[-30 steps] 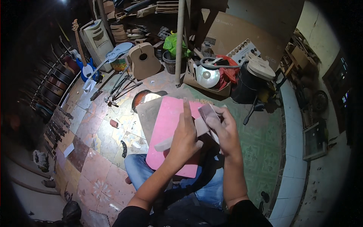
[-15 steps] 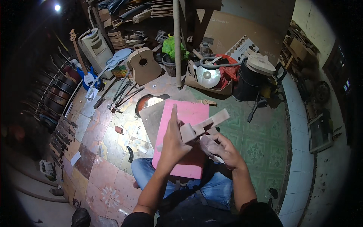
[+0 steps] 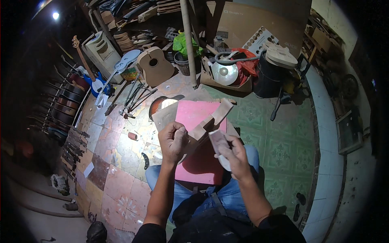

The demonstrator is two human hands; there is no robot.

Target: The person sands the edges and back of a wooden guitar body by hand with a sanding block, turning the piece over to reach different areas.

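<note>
A pale, notched wooden piece (image 3: 222,112) slants up and to the right above my lap. My left hand (image 3: 173,142) is closed around its lower end, fingers curled in and thumb bent over. In my right hand (image 3: 237,158) is a folded piece of sandpaper (image 3: 219,139), dusty and pinkish-brown with a whitish lower edge, pinched between thumb and fingers. It sits just beside the wooden piece; whether they touch, I cannot tell. Underneath both hands lies a pink board (image 3: 190,115) across my lap, with a dark shadow on it.
A grey sheet (image 3: 165,117) and a sunburst guitar body (image 3: 158,106) lie beyond the pink board. Left of them are a reddish-brown cylinder (image 3: 132,136) and a black curved piece (image 3: 145,160) on the tiles. An acoustic guitar body (image 3: 155,71) and a black bucket (image 3: 265,83) stand farther back.
My left hand's raised index finger has curled in, and that hand has turned. The wooden piece now slants more steeply. The sandpaper in my right hand has turned more upright. The whole view has shifted slightly.
</note>
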